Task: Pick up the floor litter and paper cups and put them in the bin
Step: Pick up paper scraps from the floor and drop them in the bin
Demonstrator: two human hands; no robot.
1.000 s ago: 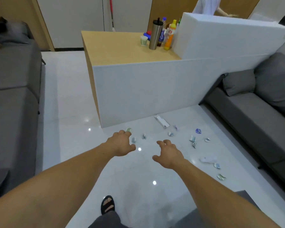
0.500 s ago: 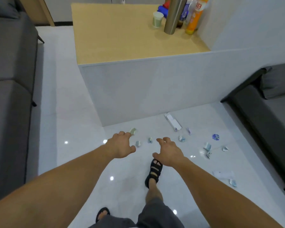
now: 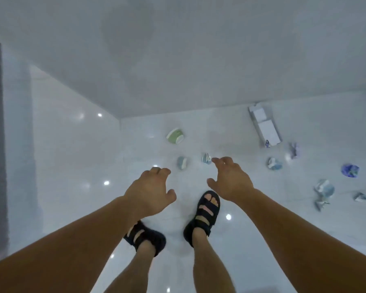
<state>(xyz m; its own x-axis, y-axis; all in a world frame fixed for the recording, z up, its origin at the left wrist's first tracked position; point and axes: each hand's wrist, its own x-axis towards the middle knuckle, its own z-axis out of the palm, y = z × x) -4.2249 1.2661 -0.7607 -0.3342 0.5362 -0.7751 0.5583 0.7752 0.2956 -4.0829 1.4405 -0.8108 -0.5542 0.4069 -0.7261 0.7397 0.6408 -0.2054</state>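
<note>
Both hands hover apart and empty, fingers loosely spread: left hand (image 3: 150,191), right hand (image 3: 230,182). On the floor (image 3: 72,166), a crumpled scrap (image 3: 206,159) lies at the right hand's eleven o'clock, a green paper cup (image 3: 175,136) at the left hand's twelve, a white carton (image 3: 264,127) at one and a blue wrapper (image 3: 350,170) at three.

Both my bare arms reach forward and down. My left hand (image 3: 151,190) hangs palm down with fingers loosely curled, holding nothing. My right hand (image 3: 230,179) is the same, fingers relaxed and slightly spread, a little farther forward.
</note>
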